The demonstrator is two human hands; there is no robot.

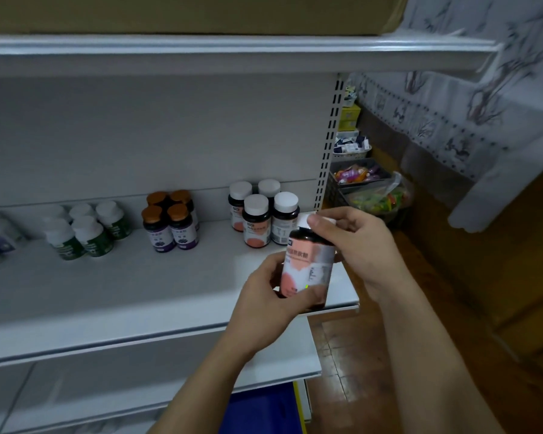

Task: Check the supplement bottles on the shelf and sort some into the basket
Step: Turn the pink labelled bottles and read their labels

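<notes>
Pink-label bottle [308, 270] was up off the shelf [138, 292], held out front of its right end w/ both hands on it. Left hand [273, 296] was wrapped round the lower body, thumb across the label; right hand [355, 242] pinched the white cap from above, fingers curled. Main risk, as I judged it: grip was split btwn cap & body, so if the cap was loose or got twisted during the check, the bottle could open or slip from the left hand & drop past the shelf lip to the floor. It was also near the four white-cap bottles [264, 214] behind it, so a careless turn could knock the front ones over. Light was dim & label blurred, so a misread & wrong sort was poss. Basket wasn't clearly in view; blue thing [264, 408] under the shelf might've been it, couldn't tell, so a blind drop could miss.
</notes>
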